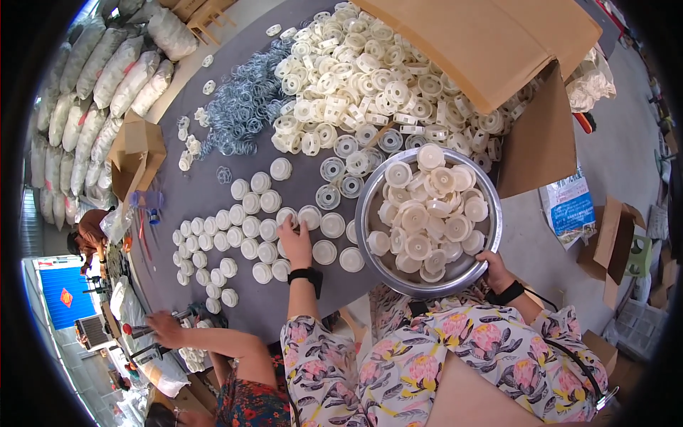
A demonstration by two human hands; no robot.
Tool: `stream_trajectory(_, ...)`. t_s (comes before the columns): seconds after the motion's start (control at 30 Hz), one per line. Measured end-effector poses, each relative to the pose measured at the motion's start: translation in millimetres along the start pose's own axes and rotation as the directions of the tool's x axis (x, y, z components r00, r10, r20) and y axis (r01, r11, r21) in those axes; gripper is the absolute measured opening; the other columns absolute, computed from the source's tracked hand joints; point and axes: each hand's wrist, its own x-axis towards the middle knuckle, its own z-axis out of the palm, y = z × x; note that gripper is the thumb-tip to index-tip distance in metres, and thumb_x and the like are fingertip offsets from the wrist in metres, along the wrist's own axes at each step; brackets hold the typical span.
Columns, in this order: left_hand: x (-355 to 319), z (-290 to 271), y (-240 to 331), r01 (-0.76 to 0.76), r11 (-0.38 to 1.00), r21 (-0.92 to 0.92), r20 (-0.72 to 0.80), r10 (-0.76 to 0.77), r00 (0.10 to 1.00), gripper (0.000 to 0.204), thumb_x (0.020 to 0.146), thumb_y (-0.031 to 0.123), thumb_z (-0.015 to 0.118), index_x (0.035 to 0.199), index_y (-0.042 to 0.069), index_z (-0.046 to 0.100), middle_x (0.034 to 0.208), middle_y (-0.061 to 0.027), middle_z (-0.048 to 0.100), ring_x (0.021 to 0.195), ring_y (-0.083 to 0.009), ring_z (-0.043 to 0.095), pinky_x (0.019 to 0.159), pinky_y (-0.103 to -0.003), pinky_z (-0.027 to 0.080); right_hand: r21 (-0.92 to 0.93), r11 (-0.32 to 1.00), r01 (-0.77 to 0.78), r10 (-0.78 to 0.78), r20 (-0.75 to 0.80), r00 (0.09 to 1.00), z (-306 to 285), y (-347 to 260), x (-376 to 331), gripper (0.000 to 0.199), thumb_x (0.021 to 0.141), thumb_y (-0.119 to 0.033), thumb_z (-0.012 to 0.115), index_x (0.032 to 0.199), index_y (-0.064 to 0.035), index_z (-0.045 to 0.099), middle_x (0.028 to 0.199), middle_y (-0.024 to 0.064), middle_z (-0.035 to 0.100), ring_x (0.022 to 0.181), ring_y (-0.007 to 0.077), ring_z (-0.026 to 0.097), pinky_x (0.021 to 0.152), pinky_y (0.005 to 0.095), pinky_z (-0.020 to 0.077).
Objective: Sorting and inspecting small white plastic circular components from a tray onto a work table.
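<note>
My left hand (295,243) is over the rows of white round plastic caps (250,226) on the dark grey table. Its fingers are apart, and the fingertips touch the near edges of two caps; no firm grip shows. My right hand (496,270) is closed on the right rim of a round metal bowl (364,235), its thumb on the top of the rim. The bowl is tilted at the table's near edge, and it is heaped with loose white plastic discs (418,215). Several open white rings (331,169) lie just left of the bowl.
White plastic rings (341,92) are piled at the back, beside blue-grey metal springs (245,99). An open cardboard box (491,43) tips over the pile's right side. At my left, a co-worker's hand (165,329) reaches toward a small tool. Stacked sacks (114,67) line the far left.
</note>
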Motion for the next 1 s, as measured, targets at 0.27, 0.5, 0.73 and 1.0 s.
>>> stream_trajectory(0.27, -21.0, -2.8, 13.7, -0.427, 0.667, 0.611, 0.144, 0.437, 0.888, 0.039, 0.073, 0.001, 0.054, 0.112, 0.005, 0.056, 0.116, -0.0109, 0.053, 0.114, -0.0304, 0.046, 0.100, -0.047, 0.033, -0.052, 0.997, -0.054, 0.053, -0.020, 0.998, 20.3, 1.7, -0.2, 0.032, 0.070, -0.014, 0.059, 0.099, 0.0006, 0.060, 0.087, 0.0067, 0.064, 0.077, 0.0191, 0.061, 0.076, 0.0312, 0.0491)
stream_trajectory(0.5, -24.7, -16.9, 104.5, -0.476, 0.873, -0.108, 0.053, 0.483, 0.874, 0.035, 0.072, 0.005, 0.063, 0.106, 0.005, 0.058, 0.107, -0.0126, 0.057, 0.103, -0.0310, 0.053, 0.088, -0.040, 0.041, -0.008, 0.999, 0.040, -0.040, 0.012, 0.999, 21.1, 7.1, 1.3, 0.037, 0.069, -0.009, 0.058, 0.105, -0.0006, 0.058, 0.091, 0.0058, 0.063, 0.081, 0.0186, 0.060, 0.076, 0.0311, 0.0487)
stream_trajectory(0.73, -16.1, 18.5, 169.8, -0.807, 0.586, 0.067, 0.242, 0.775, 0.583, 0.043, 0.071, 0.002, 0.056, 0.114, 0.009, 0.056, 0.120, -0.0101, 0.052, 0.111, -0.0281, 0.049, 0.093, -0.040, 0.038, -0.080, 0.996, 0.029, -0.024, 0.053, 0.998, 22.0, 2.4, 1.1, 0.045, 0.067, -0.008, 0.059, 0.111, -0.0012, 0.055, 0.095, 0.0065, 0.062, 0.083, 0.0194, 0.059, 0.079, 0.0317, 0.0487)
stream_trajectory(1.0, 0.0, 20.5, 166.0, -0.890, 0.414, 0.189, 0.366, 0.812, 0.455, 0.033, 0.072, 0.005, 0.053, 0.104, 0.010, 0.056, 0.119, -0.0099, 0.052, 0.109, -0.0258, 0.049, 0.091, -0.040, 0.040, -0.129, 0.991, 0.022, -0.013, 0.072, 0.997, 10.1, -3.9, -0.1, 0.047, 0.065, -0.009, 0.060, 0.112, -0.0026, 0.054, 0.096, 0.0061, 0.061, 0.084, 0.0192, 0.059, 0.079, 0.0326, 0.0488)
